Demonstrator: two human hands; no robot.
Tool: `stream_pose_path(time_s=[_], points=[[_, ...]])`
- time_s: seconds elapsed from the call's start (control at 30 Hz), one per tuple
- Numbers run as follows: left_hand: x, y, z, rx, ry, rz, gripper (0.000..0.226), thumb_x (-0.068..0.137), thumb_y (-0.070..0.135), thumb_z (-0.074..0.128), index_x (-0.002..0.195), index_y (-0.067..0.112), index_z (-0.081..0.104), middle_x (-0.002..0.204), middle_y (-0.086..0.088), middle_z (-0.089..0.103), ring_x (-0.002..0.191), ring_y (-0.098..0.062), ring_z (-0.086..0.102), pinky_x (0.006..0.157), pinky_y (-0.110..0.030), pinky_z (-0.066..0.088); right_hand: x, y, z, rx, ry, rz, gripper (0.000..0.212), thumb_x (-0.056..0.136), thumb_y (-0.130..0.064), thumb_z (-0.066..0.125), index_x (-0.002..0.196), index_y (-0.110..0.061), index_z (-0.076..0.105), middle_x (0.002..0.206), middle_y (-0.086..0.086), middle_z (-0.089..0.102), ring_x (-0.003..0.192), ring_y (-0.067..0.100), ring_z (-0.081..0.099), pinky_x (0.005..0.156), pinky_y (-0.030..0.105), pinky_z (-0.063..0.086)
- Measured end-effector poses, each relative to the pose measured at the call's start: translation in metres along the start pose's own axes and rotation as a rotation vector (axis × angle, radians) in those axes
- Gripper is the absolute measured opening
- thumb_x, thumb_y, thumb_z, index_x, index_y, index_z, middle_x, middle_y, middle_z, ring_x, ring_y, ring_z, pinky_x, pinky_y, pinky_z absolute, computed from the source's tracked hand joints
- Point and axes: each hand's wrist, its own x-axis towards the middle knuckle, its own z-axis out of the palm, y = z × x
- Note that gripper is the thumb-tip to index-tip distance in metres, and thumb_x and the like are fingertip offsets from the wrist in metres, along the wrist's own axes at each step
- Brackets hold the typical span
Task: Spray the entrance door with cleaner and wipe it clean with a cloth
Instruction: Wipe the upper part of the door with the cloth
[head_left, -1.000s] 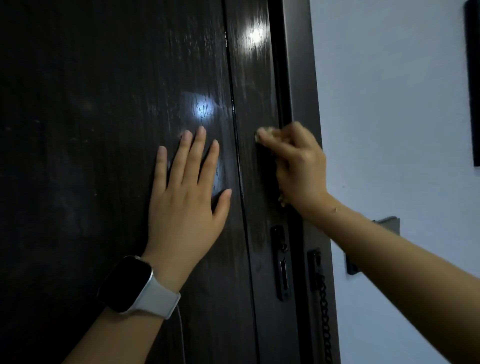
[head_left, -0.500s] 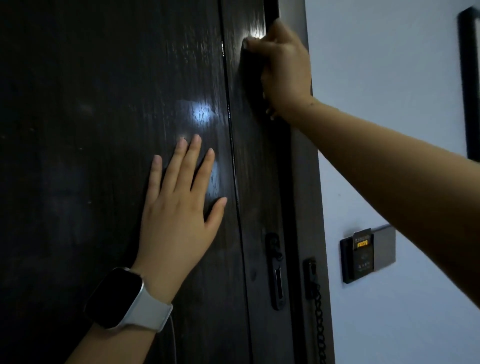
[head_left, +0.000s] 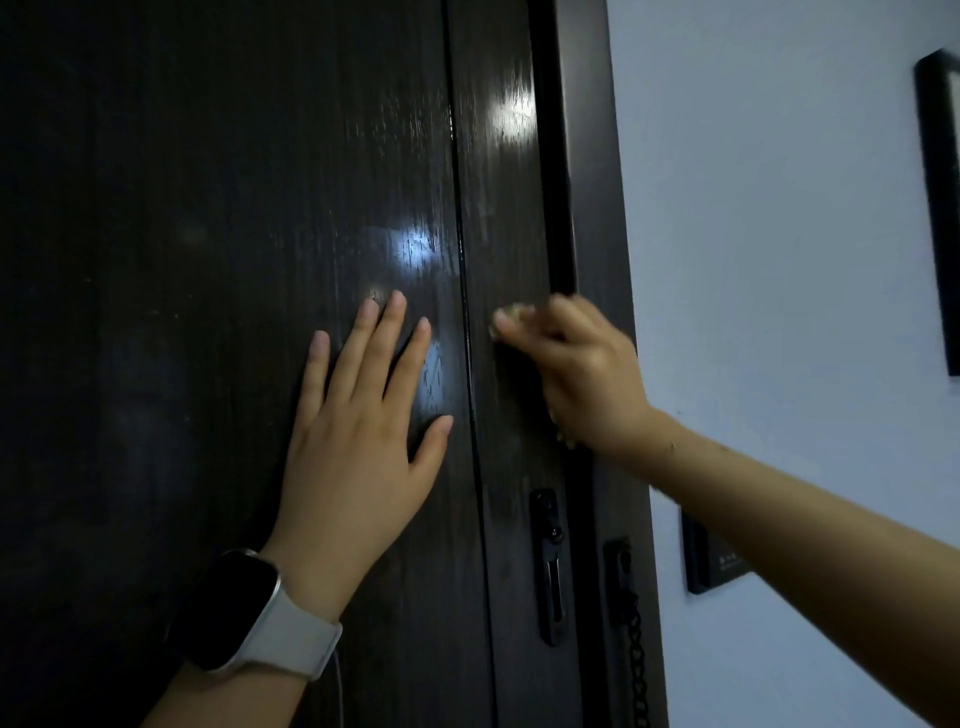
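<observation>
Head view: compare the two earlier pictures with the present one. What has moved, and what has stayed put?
The right hand, gripping the cloth, went up the door's right strip, then came back down to mid-height. The left hand stayed flat on the door; the chain hangs unchanged.

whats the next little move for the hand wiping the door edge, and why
Probably slide the right hand with its cloth down the narrow edge strip of the door, toward the latch plate; that lower stretch looks hazy. The left hand lies flat on the door.
</observation>
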Motion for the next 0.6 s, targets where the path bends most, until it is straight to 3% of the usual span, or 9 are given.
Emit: stream_pose_path(time_s=[0.17,0.3,0.37,0.5,0.6], points=[[0.000,-0.003,-0.001,-0.032,-0.011,0.018,0.072,0.092,0.049,0.039,0.154,0.017,0.020,0.163,-0.004,0.004,0.150,-0.020,0.002,0.121,-0.046,0.002,0.098,0.013,0.019,-0.008,0.096,0.141,0.042,0.092,-0.020,0.038,0.118,-0.010,0.069,0.093,0.013,0.059,0.087,0.029,0.058,0.068,0.038,0.053],[0.000,-0.006,-0.003,-0.121,-0.022,0.026,0.069,0.092,0.046,0.041,0.153,0.020,0.022,0.164,0.000,0.004,0.150,-0.016,-0.002,0.121,-0.042,-0.004,0.059,-0.011,0.025,0.017,0.142,0.158,0.033,0.091,-0.002,0.049,0.118,-0.003,0.068,0.088,0.016,0.056,0.081,0.032,0.053,0.065,0.043,0.047],[0.000,-0.008,-0.004,-0.171,-0.019,0.027,0.066,0.092,0.044,0.040,0.152,0.021,0.025,0.163,0.001,0.007,0.150,-0.014,-0.002,0.121,-0.038,-0.007,0.010,-0.032,0.019,0.063,0.076,0.118,0.038,0.086,0.008,0.051,0.120,0.000,0.066,0.089,0.015,0.053,0.079,0.029,0.047,0.063,0.039,0.043],[-0.001,-0.009,-0.005,-0.225,-0.018,0.039,0.062,0.093,0.040,0.039,0.150,0.020,0.029,0.163,0.000,0.010,0.150,-0.014,-0.001,0.120,-0.036,-0.010,-0.066,-0.069,-0.001,0.116,-0.153,0.098,0.045,0.082,0.003,0.044,0.122,0.000,0.065,0.097,0.001,0.037,0.081,0.018,0.036,0.067,0.024,0.025],[-0.002,-0.010,-0.007,-0.310,-0.026,0.038,0.058,0.093,0.040,0.037,0.147,0.020,0.037,0.162,0.001,0.014,0.150,-0.014,0.002,0.121,-0.037,-0.008,-0.091,-0.087,-0.014,0.143,-0.287,0.109,0.048,0.083,-0.002,0.042,0.126,-0.005,0.063,0.098,-0.001,0.040,0.082,0.017,0.041,0.069,0.024,0.028]])
